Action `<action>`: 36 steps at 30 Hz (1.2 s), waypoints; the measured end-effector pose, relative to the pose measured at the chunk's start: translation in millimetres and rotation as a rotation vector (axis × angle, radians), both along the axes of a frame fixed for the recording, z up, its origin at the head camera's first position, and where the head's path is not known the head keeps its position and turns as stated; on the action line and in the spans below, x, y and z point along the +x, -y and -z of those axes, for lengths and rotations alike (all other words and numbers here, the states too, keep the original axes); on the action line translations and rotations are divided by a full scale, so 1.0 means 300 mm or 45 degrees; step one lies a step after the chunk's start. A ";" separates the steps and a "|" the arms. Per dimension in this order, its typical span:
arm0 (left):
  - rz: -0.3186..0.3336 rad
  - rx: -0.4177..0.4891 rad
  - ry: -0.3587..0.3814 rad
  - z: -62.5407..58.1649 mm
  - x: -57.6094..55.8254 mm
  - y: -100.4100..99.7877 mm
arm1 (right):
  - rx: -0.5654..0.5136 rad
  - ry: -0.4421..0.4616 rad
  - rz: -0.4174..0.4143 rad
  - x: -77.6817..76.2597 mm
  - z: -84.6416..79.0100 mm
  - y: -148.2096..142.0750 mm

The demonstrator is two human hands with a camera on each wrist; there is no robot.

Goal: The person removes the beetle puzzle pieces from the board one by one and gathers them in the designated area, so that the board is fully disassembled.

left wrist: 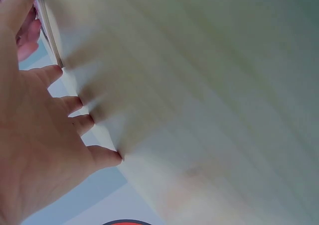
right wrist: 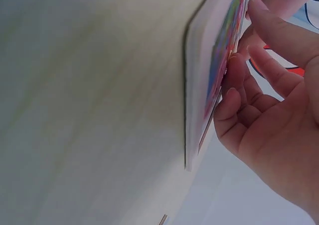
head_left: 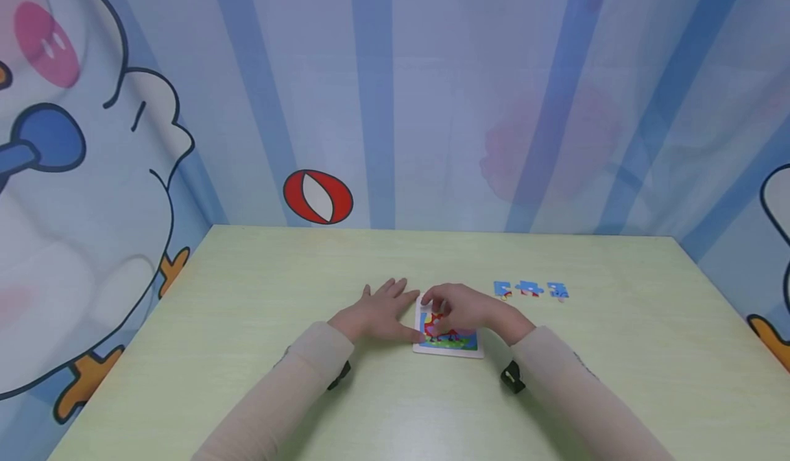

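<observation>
Spread left hand (head_left: 378, 314) touches the edge of the puzzle (head_left: 458, 342); right hand (head_left: 467, 308) curls over, hold unclear.

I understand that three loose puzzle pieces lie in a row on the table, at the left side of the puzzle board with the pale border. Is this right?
Not quite: the side is wrong. The head view shows the three loose puzzle pieces in a row on the table to the right of the puzzle board with the pale border.
</observation>
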State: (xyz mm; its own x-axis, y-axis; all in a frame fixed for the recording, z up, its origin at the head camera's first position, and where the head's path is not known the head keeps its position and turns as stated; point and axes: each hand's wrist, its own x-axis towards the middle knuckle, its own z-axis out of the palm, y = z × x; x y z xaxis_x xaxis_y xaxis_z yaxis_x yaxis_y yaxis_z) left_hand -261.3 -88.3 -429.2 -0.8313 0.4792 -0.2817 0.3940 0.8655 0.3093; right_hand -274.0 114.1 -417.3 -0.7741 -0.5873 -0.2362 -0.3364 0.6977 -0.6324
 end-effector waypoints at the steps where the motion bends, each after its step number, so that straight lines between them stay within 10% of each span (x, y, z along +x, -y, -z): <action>1: 0.000 0.002 0.000 0.001 0.000 0.000 | 0.003 -0.002 -0.005 -0.001 0.001 0.000; 36: 0.003 -0.014 0.007 -0.005 0.003 -0.003 | 0.040 -0.065 -0.040 -0.001 0.014 0.013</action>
State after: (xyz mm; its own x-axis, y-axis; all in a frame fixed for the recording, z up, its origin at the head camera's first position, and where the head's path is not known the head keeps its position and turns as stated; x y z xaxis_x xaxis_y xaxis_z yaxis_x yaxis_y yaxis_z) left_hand -260.4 -87.3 -427.5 -0.8286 0.4776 -0.2919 0.3940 0.8681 0.3021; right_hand -274.2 110.3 -421.5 -0.7670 -0.6043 -0.2159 -0.3895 0.7058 -0.5917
